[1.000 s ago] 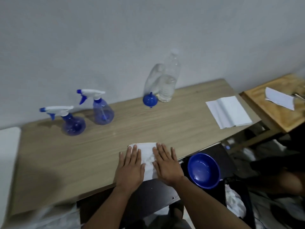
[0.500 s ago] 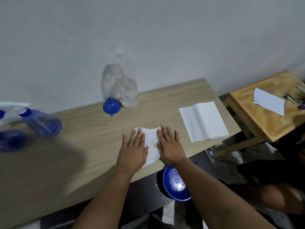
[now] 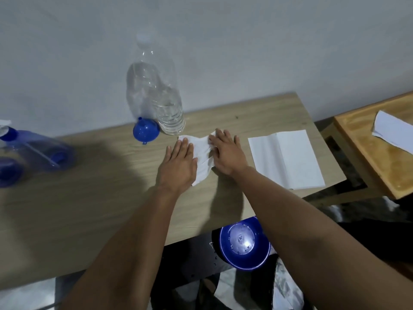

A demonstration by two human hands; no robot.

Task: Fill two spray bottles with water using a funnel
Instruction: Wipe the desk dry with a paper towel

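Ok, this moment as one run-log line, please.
left hand: flat on tissue | right hand: flat on tissue | funnel: beside water bottle, untouched | spray bottles: far left, blurred

Dim, flat light; a broad shadow darkens the table (image 3: 93, 198) toward nine o'clock. The spray bottles (image 3: 33, 153) there smear with blur. Glare glints in the blue bowl (image 3: 244, 242) at five.

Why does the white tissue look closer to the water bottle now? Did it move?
Yes. The white tissue, pressed under the left hand and right hand, slid away from the table's near edge toward the water bottle and blue funnel.
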